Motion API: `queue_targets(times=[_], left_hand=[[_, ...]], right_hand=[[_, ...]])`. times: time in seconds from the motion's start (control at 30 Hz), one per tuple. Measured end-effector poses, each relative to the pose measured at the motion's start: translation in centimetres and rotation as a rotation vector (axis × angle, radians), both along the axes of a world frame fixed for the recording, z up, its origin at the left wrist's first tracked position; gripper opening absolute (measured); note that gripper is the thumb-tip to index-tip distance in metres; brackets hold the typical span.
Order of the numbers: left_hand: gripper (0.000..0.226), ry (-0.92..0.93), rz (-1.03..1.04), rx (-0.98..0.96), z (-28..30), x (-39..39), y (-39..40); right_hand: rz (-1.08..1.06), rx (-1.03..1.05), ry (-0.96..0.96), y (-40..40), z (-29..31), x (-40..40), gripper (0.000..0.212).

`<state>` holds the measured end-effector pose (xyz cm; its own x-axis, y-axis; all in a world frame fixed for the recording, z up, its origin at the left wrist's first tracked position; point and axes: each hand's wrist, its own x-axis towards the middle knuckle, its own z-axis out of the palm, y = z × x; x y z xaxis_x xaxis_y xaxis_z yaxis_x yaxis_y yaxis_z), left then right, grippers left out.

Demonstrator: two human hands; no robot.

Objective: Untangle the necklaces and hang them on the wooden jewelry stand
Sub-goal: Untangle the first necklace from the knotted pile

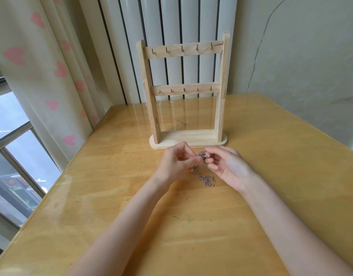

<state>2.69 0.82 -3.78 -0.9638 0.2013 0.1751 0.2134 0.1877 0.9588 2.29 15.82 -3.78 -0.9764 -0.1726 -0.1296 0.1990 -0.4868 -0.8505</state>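
A tangled bunch of thin pinkish-silver necklaces (203,157) is held just above the table between both hands. My left hand (176,163) pinches the chain from the left with fingers curled; my right hand (224,164) pinches it from the right. Loose chain loops (207,180) trail down onto the table below the hands, and a small clump shows under my left palm. The wooden jewelry stand (184,92) is upright right behind the hands, with two crossbars carrying several small brass hooks, all bare.
The yellow wooden table (171,226) has faint green pen marks on it. A curtain with pink hearts (42,76) and a window are at the left. A white ribbed radiator stands behind the stand, and a cracked wall is on the right.
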Motion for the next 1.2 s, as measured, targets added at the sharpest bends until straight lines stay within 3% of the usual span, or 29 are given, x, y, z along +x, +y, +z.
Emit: queue_targets(times=[0.17,0.27,0.5,0.63,0.93,1.07,1.2], left_hand=[[0.01,-0.281,-0.149,0.285,0.0,0.0,-0.6],[0.013,-0.383,-0.125,0.355,-0.2,-0.1,-0.4],[0.002,-0.36,0.013,0.357,-0.4,-0.3,-0.2],[0.012,-0.305,0.109,0.405,-0.3,-0.3,-0.1],[0.01,-0.404,0.033,0.625,-0.7,-0.3,0.1],[0.009,-0.451,-0.073,0.578,-0.5,-0.3,0.3],[0.013,-0.496,-0.14,0.663,0.0,-0.2,0.6]], right_hand=[[0.0,0.113,0.015,-0.1,-0.1,0.0,0.014],[-0.004,0.232,0.08,-0.3,-0.1,0.1,0.014],[-0.008,0.401,0.186,-0.6,-0.1,0.5,0.011],[-0.06,0.529,0.183,-1.3,-0.4,0.4,0.012],[-0.069,0.454,0.122,-1.9,-0.4,0.5,0.016],[-0.131,0.379,0.09,-1.6,-0.3,0.4,0.015],[-0.117,0.248,0.071,-1.1,0.0,0.4,0.013]])
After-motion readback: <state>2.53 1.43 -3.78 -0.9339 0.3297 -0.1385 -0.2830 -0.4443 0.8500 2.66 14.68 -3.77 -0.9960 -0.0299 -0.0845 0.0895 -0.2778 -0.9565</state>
